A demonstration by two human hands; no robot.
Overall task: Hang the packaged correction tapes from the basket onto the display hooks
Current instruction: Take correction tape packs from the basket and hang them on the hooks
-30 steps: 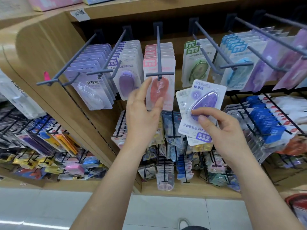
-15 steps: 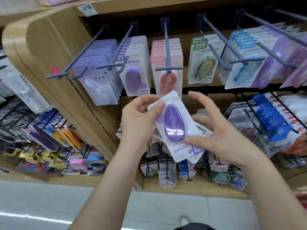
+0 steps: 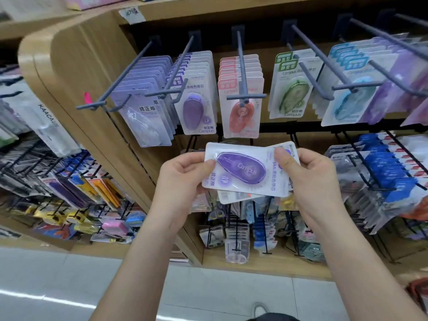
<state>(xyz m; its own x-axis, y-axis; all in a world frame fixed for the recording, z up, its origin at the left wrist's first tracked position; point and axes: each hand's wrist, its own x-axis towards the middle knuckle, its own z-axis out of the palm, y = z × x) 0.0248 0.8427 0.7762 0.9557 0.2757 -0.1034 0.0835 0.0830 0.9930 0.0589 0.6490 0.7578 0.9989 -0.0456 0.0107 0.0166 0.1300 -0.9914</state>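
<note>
Below the hook (image 3: 183, 66) of matching purple packs (image 3: 198, 112), my left hand (image 3: 180, 179) and right hand (image 3: 310, 179) pinch the ends of a sideways purple correction tape pack (image 3: 243, 170), so I should turn it upright and align its hole with the hook tip.

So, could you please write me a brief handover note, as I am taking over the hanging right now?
Left hand: pinches the left edge of the purple teardrop correction tape in its white blister pack, held sideways.
Right hand: grips the pack's right end; a second white carded pack lies beneath.
Done: neither held pack is hung yet.
Left: turn it upright and probably slide it onto the grey metal hook carrying matching purple packs; then the second.
</note>
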